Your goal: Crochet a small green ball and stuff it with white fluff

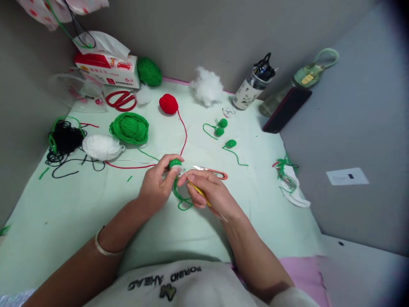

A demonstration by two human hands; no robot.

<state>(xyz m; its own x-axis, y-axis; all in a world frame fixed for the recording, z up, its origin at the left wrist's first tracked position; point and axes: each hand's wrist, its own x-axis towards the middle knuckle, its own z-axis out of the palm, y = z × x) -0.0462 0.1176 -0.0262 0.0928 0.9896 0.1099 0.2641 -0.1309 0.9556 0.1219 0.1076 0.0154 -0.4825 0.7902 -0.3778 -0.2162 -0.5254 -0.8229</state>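
Between the thumb and fingers of my left hand (158, 181) is a small green crocheted piece (175, 163) with a pale lower edge. My right hand (211, 192) grips a crochet hook (200, 190) by its yellow handle, and the metal tip points at the piece. Whether the tip is inside a stitch is too small to tell. Loose green yarn (182, 201) hangs below my fingers onto the table. Just beyond my right hand lie orange-handled thread snips (219, 174), partly covered by it.
Green yarn (129, 128), white yarn (102, 147), a black tangle (66, 138) and red scissors (121, 101) lie left. A red ball (168, 104), stuffing (207, 86) and small green crocheted balls (219, 131) sit farther back. A pen jar (247, 94), bottle (308, 74) and phone (286, 109) stand back right.
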